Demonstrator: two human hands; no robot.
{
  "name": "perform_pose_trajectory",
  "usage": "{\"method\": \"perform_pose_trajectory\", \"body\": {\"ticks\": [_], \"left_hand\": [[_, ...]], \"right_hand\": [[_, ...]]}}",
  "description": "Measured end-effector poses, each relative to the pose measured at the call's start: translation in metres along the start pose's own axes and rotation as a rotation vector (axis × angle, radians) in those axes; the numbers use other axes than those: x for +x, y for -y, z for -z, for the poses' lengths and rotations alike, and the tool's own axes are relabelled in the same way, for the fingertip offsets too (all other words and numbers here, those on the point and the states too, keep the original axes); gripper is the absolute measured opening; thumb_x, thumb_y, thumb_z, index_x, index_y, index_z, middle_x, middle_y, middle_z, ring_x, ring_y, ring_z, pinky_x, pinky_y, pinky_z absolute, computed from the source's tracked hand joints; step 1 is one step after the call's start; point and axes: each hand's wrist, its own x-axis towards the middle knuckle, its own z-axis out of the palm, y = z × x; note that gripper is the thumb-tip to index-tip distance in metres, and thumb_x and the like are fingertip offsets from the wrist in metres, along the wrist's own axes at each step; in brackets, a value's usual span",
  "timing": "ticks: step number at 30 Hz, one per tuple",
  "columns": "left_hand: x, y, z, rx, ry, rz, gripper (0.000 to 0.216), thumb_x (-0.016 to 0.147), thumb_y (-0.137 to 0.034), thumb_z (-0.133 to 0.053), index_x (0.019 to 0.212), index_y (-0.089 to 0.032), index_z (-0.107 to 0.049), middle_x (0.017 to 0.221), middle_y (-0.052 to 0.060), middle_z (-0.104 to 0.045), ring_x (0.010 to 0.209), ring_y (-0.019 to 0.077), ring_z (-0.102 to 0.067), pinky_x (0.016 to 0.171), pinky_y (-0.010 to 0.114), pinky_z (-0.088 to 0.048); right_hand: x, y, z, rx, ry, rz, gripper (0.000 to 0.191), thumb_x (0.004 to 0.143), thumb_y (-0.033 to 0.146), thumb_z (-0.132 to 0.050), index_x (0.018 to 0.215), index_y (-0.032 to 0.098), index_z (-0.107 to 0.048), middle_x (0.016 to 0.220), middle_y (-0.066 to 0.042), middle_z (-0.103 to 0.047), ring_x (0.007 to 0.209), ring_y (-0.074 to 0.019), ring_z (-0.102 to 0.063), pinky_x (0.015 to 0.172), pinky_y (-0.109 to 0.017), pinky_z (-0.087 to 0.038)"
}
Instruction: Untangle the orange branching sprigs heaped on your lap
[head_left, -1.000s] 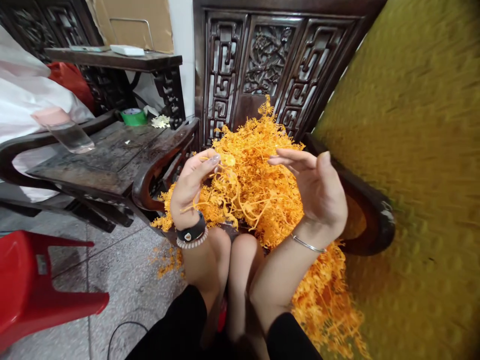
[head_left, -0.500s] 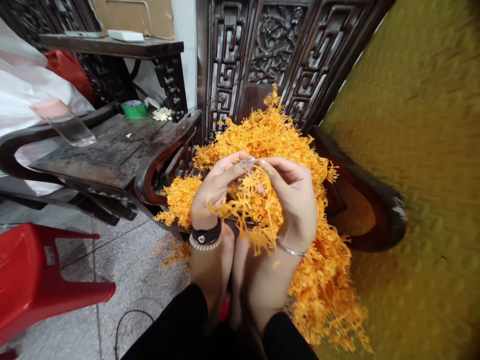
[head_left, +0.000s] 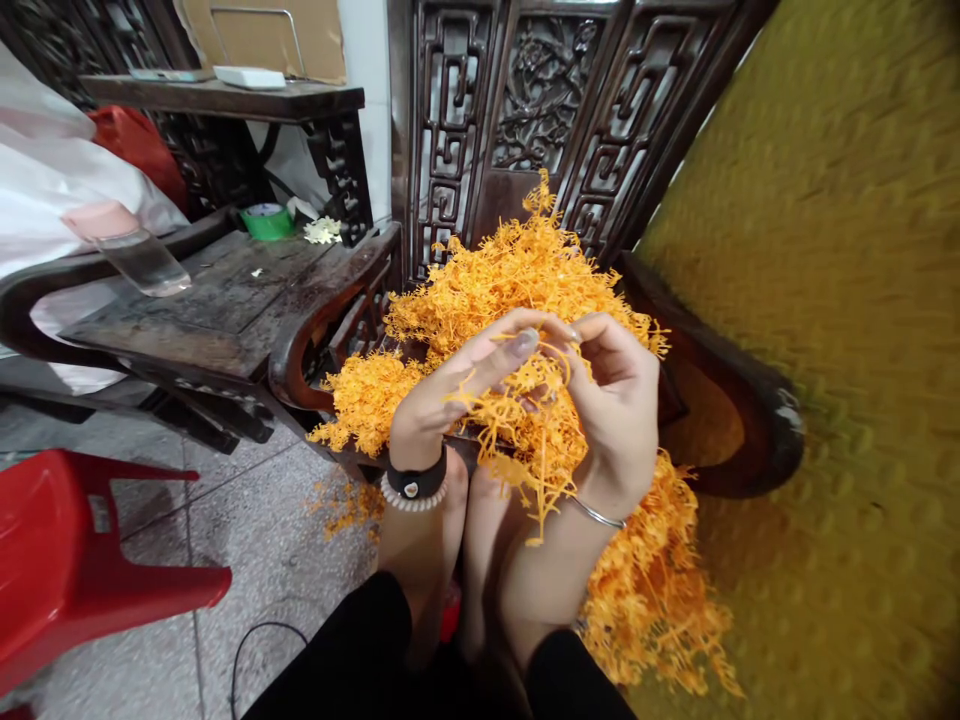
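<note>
Beside a red plastic stool (head_left: 45,540), the left hand (head_left: 457,385) curls its fingers into a tangled tuft of orange sprigs (head_left: 521,440), and the right hand (head_left: 615,410) closes on it from the other side. Beneath them spreads a larger orange heap (head_left: 517,280).

No legible txt, labels or nos.; wristband badge (head_left: 412,489) too small to read.

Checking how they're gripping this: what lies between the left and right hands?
In the head view, a tangle of orange branching strands lies between the left hand and the right hand.
</note>
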Motion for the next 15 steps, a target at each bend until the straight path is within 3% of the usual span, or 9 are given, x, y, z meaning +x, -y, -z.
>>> {"method": "perform_pose_trajectory", "body": {"ticks": [3, 7, 11, 15], "left_hand": [[0.004, 0.005, 0.004, -0.017, -0.007, 0.045, 0.021, 0.076, -0.038, -0.062, 0.084, -0.022, -0.05, 0.067, -0.003, -0.048, 0.046, 0.0044, -0.043, 0.041, 0.018, -0.039], [0.006, 0.008, 0.003, -0.239, 0.039, 0.109, 0.028, 0.074, -0.043, -0.062, 0.077, -0.021, -0.045, 0.055, -0.005, -0.038, 0.037, 0.0027, -0.03, 0.032, 0.018, -0.026], [0.005, 0.007, -0.012, -0.368, 0.079, 0.083, 0.035, 0.072, -0.048, -0.061, 0.07, -0.021, -0.039, 0.044, -0.009, -0.022, 0.031, 0.0022, -0.017, 0.03, 0.018, -0.023], [0.003, 0.007, -0.026, -0.296, 0.044, 0.01, 0.041, 0.069, -0.057, -0.06, 0.072, -0.022, -0.038, 0.042, -0.01, -0.018, 0.028, 0.0028, -0.018, 0.029, 0.019, -0.025]], "right_hand": [[-0.002, 0.002, -0.002, -0.034, 0.026, 0.018, 0.019, 0.078, 0.032, -0.061, 0.069, 0.019, -0.05, 0.068, 0.001, -0.045, 0.065, -0.01, -0.042, 0.061, -0.025, -0.036], [-0.007, 0.009, -0.006, 0.178, 0.104, -0.026, 0.022, 0.08, 0.032, -0.059, 0.063, 0.019, -0.051, 0.058, 0.003, -0.043, 0.051, -0.0073, -0.039, 0.046, -0.022, -0.03], [-0.008, 0.01, -0.008, 0.453, 0.11, -0.078, 0.03, 0.075, 0.042, -0.06, 0.059, 0.021, -0.046, 0.053, 0.004, -0.036, 0.038, -0.0052, -0.024, 0.035, -0.023, -0.016], [-0.005, 0.008, -0.015, 0.53, 0.06, -0.024, 0.042, 0.072, 0.054, -0.054, 0.054, 0.023, -0.032, 0.046, 0.007, -0.025, 0.034, -0.0053, -0.014, 0.037, -0.026, -0.017]]}}
